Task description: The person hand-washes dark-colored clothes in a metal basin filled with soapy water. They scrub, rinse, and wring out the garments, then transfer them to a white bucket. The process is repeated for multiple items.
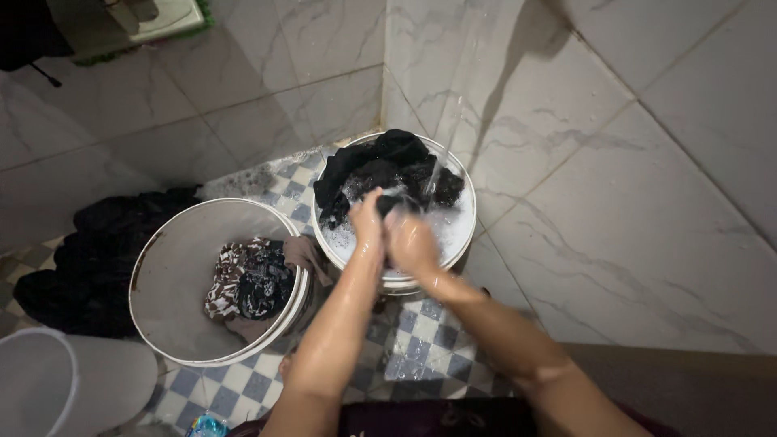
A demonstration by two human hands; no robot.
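Note:
A white bucket (465, 212) in the tiled corner holds soapy water and a dark wet garment (380, 166). My left hand (367, 217) and my right hand (411, 243) are both over the bucket, wet, clenched on a bunched part of the black garment between them. A thin stream of water (441, 158) falls into the bucket just right of my hands. A second white bucket (174, 275) stands to the left, tilted toward me, with a brown patterned cloth and a dark cloth (252, 281) inside.
A heap of dark clothes (97, 259) lies on the floor at the left wall. A third white container (48, 384) sits at the bottom left. The floor is blue and white checked tile (413, 348); marble-look walls close the corner.

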